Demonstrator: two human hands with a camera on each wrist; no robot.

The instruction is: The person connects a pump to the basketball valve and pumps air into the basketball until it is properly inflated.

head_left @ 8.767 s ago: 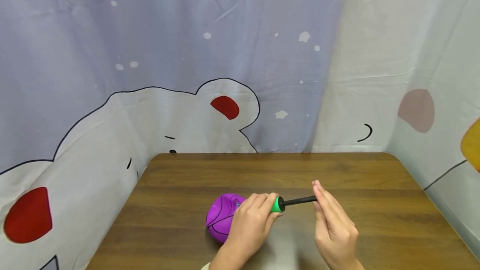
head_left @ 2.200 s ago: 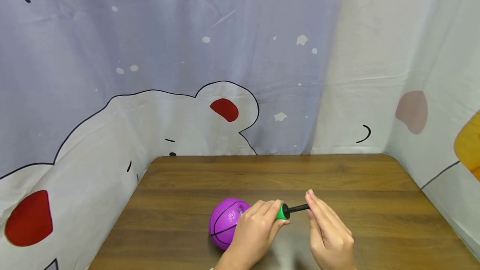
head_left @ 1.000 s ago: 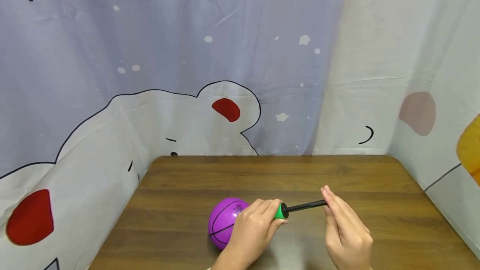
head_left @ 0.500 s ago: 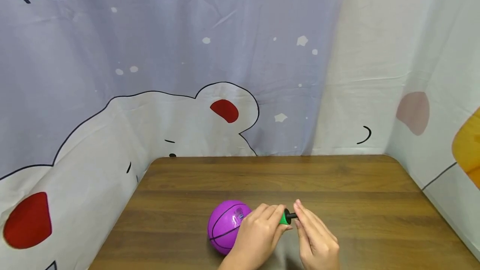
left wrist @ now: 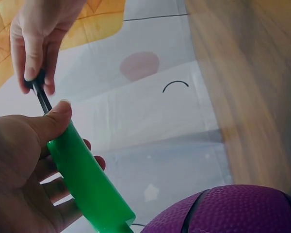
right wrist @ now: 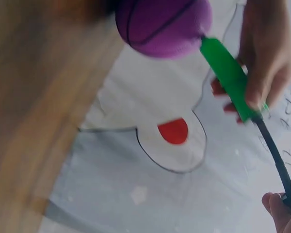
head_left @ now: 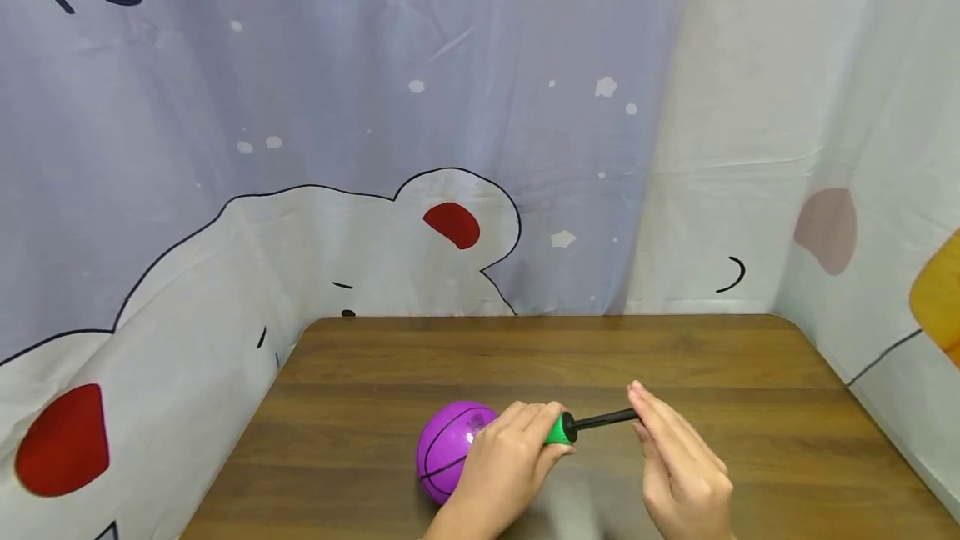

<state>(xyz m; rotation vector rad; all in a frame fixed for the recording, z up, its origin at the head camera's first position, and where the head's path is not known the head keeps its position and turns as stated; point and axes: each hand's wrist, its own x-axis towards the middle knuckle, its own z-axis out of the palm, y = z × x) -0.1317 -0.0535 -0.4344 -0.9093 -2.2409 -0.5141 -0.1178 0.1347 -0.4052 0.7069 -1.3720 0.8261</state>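
A purple ball with black lines (head_left: 446, 452), round like a small basketball, sits on the wooden table. Left of the rod, my left hand (head_left: 502, 461) grips the green barrel of a hand pump (left wrist: 89, 177), thumb near its top end. The right wrist view shows the barrel's narrow end meeting the ball (right wrist: 160, 26). The pump's black rod (head_left: 606, 420) stands well out of the barrel. At its far end, my right hand (head_left: 682, 469) holds the black handle (left wrist: 37, 80) between thumb and fingers. The handle is hidden behind the right fingers in the head view.
The wooden table (head_left: 375, 357) has rounded far corners. Behind it hangs a printed cloth (head_left: 352, 107) in grey-blue and white, and more cloth runs along both sides.
Compared with 8.8 seconds ago, the dented ball is rounder and fuller. My right hand has moved the rod in and out; since half a second ago it has drawn the rod out rightward.
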